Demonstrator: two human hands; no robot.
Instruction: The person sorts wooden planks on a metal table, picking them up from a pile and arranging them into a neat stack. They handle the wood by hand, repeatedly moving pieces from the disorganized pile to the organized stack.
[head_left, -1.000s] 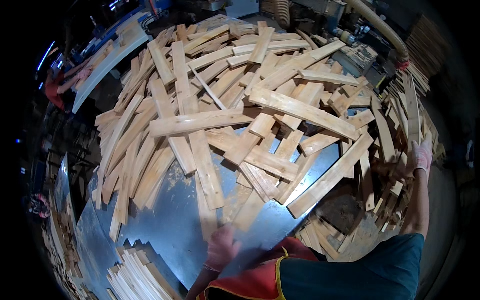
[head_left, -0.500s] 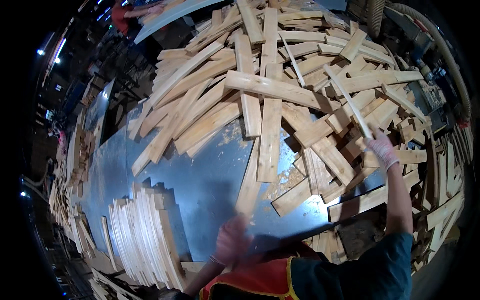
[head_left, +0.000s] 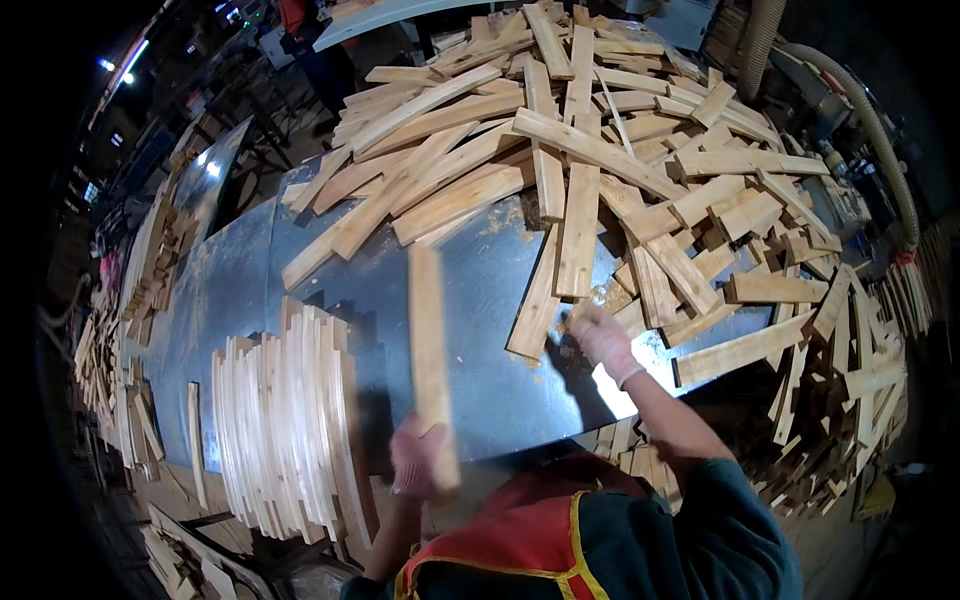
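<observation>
My left hand (head_left: 416, 458), in a pale pinkish work glove, is closed around the lower end of a wooden board (head_left: 428, 330). The board points away from me above the blue-grey tabletop, slightly blurred. To its right my right hand (head_left: 606, 345), gloved too, is beside the near end of another board (head_left: 577, 235) lying on the pile; its fingers are smeared, and whether they touch that board is unclear. Left of the held board stands a tight row of pale slats (head_left: 280, 430), set side by side on edge.
A big tangled heap of boards (head_left: 470, 150) covers the table's far side and right. More offcuts (head_left: 840, 380) lie beyond the right edge, near a ribbed hose (head_left: 880, 130). Stacked wood (head_left: 160, 260) lines the left. Another person (head_left: 315, 60) stands at the far left.
My right hand has come from the far right, where it held a thin strip, toward the middle; that strip is out of it. My left hand has moved left and now shows a board upright.
</observation>
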